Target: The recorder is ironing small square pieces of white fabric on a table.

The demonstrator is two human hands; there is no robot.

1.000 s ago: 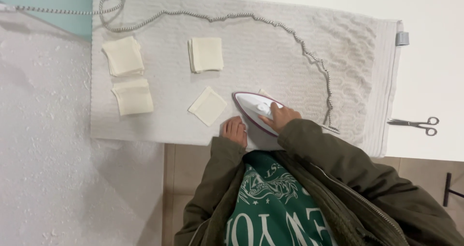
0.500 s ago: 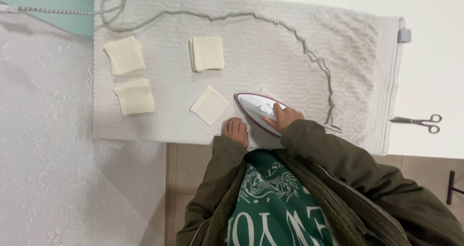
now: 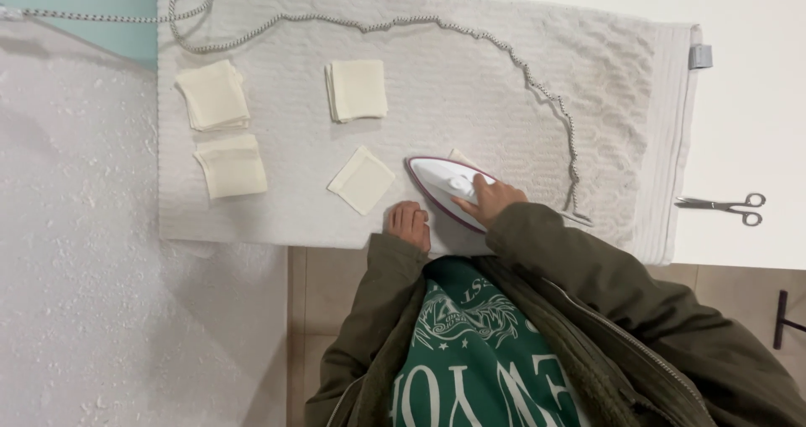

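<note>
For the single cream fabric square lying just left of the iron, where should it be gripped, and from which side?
The single fabric square lies flat, turned like a diamond, apart from the iron. Probably best pinched at its left corner, coming from the left: that side of the towel is bare, while the right corner points toward the iron's tip. The left hand rests nearest; the right hand grips the iron.

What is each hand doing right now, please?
Left hand: curled, resting on the towel, holding nothing.
Right hand: closed on the iron.
</note>
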